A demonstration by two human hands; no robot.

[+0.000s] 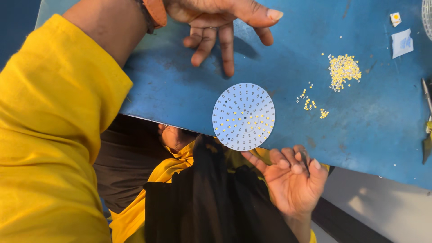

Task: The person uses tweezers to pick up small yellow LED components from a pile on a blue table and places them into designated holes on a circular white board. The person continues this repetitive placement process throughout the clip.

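Observation:
A round white circuit board (243, 116) lies on the blue table (180, 85), near its edge, with small yellow chips set on its middle rows. My left hand (220, 27) hovers beyond the board with fingers spread and fingertips touching the table; it holds nothing and wears an orange strap at the wrist. My right hand (294, 180) is just off the table edge beside the board, palm up. Its fingers are curled around a thin metal tool (305, 159).
A heap of loose yellow chips (344, 67) lies right of the board, with smaller scatters (310, 103) nearer it. White paper scraps (402, 42) and a small white square part (395, 19) sit at the far right. A slim metal tool (427, 99) lies at the right edge.

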